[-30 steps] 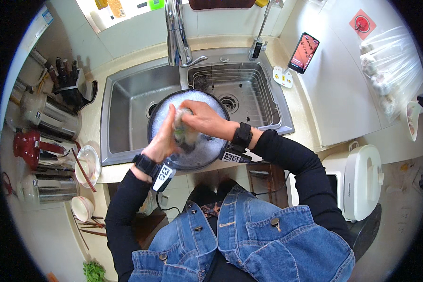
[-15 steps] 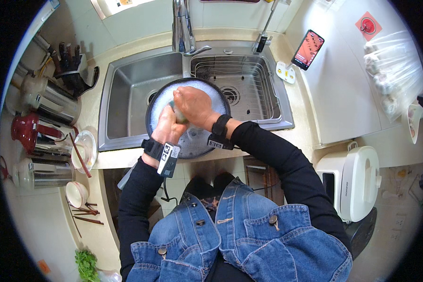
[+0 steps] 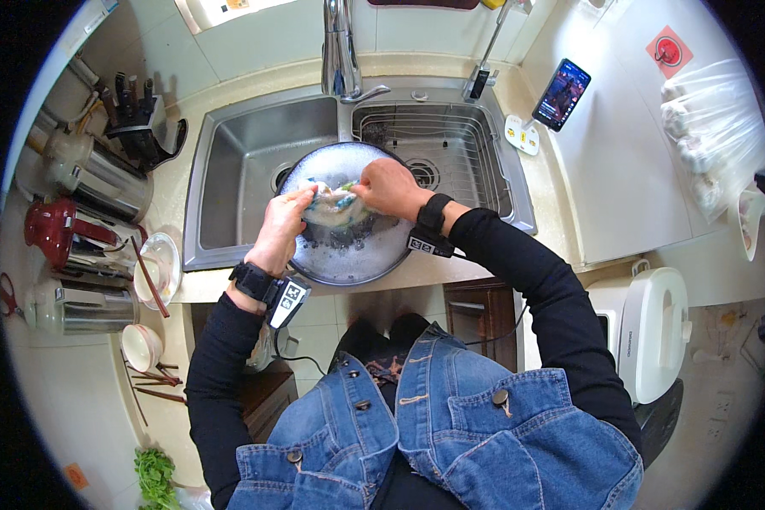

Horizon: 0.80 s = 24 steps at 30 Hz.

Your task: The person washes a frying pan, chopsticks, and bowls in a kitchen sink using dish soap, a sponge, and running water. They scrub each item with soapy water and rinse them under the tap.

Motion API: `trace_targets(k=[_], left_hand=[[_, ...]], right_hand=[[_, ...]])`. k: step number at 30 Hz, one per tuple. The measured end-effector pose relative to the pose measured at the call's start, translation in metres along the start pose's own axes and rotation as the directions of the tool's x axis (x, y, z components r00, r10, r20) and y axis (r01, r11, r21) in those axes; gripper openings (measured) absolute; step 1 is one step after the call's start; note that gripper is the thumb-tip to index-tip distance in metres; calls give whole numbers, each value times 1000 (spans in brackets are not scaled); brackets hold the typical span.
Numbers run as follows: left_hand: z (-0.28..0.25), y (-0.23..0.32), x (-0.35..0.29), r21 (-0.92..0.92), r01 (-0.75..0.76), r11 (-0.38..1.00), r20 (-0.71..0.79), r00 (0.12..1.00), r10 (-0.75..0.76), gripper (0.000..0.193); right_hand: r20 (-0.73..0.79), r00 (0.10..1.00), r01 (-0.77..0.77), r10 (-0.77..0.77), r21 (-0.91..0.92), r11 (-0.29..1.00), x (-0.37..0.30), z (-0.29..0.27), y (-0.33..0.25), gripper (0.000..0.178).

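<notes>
The round basin (image 3: 348, 283) is sitting across the front edge of the sink (image 3: 194, 223), its rim overlapping both bowls and the divider. The tap (image 3: 336, 61) is standing beyond the far rim. Room for moving is opening leftward over the left bowl, while the wire rack (image 3: 483, 183) is bounding the right side.

Half a second ago the hands were bunched together around the cloth (image 3: 338, 210); now they are standing apart, and the cloth is stretching between them. The phone (image 3: 561, 95) is now showing a darker screen.

The left hand (image 3: 278, 227) is pinching the cloth's left end between thumb and fingers, and the right hand (image 3: 390, 188) is pinching its right end. The cloth's middle is sagging over the suds (image 3: 344, 262); its lower edge is perhaps touching the water, though the blur is making that hard to tell.
</notes>
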<state>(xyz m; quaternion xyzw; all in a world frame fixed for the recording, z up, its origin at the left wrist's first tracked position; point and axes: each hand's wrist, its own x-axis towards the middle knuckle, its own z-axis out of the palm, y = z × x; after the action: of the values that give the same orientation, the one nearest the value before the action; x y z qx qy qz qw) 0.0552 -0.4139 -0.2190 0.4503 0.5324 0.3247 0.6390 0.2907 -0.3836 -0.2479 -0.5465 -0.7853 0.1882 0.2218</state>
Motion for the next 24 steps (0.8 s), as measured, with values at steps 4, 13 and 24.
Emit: trace_targets(k=[4,13,24], left_hand=[[-4,-5,4,114,-69,991,-14,997,71,38],[16,7,-7,647,-344,681,51,910,411,109],[51,7,11,423,-438,794,-23,870,492,30]], right_hand=[[-68,998,34,-14,307,951,16,-26,-14,22],[-128,972,231,-197,673,702,28,-97,-75,20],[3,998,-17,70,978,207,15,-98,-33,26]])
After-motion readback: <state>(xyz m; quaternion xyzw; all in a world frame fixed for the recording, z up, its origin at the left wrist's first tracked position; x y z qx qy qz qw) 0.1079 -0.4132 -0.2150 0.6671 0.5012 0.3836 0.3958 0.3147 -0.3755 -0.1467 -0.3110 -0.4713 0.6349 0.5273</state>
